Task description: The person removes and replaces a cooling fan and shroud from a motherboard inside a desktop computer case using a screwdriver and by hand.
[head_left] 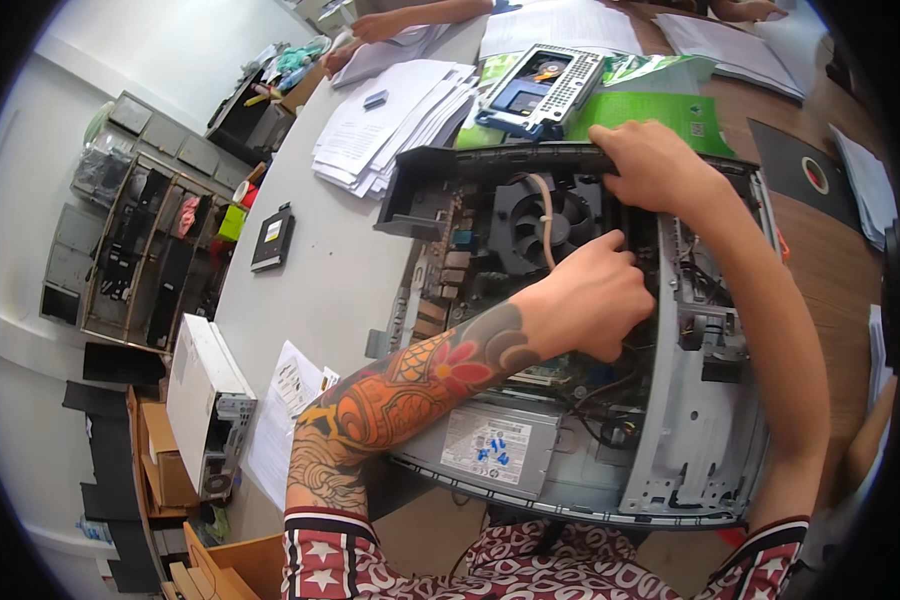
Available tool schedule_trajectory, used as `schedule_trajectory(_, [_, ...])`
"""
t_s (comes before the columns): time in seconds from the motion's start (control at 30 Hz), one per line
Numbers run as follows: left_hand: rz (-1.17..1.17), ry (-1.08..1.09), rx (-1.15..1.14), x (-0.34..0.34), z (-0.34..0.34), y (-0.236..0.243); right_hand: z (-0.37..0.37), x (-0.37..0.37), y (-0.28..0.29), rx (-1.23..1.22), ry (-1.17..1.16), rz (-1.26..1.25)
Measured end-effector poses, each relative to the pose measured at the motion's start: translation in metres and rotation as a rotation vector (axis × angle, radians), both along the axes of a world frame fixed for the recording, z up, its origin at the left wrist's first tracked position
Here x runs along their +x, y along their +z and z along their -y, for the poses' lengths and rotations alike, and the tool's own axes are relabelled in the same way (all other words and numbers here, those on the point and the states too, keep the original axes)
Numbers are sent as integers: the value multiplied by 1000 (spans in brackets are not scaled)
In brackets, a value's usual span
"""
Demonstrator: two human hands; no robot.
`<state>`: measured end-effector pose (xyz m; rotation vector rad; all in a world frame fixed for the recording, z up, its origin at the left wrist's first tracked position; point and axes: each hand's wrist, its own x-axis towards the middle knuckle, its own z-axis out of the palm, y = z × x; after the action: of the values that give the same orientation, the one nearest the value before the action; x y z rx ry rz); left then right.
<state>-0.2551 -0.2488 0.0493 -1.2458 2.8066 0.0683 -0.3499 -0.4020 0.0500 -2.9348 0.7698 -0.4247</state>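
Observation:
An opened desktop computer case (660, 440) lies on its side in front of me. A black cooling fan (548, 222) with a beige cable across it sits on the board inside. My left hand (595, 295) reaches in just right of the fan, its fingers curled closed; what they grip, if anything, is hidden. At the far edge, my right hand (660, 170) pinches the rim, thumb inside and fingers over the top. A silver power supply (498, 445) with a label and blue marks fills the near left part of the case.
Beyond the case, a metal drive cage (545, 90) rests on green packaging (660, 118). Paper stacks (395, 120) and a black optical drive (273, 238) lie to the left. A white computer tower (210, 400) stands lower left. Another person's hands (380, 25) are at the far side.

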Motion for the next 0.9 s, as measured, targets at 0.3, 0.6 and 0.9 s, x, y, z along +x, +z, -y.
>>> schedule_trajectory(0.3, [29,-19,-10,1,-1,0,-2,2,5,3,-8,-39])
schedule_trajectory(0.6, [60,-46,4,-2,-3,-2,-6,2,9,-16,-14,-73])
schedule_trajectory(0.9, [27,43,-8,0,-8,-2,-7,3,7,-1,-11,-63])
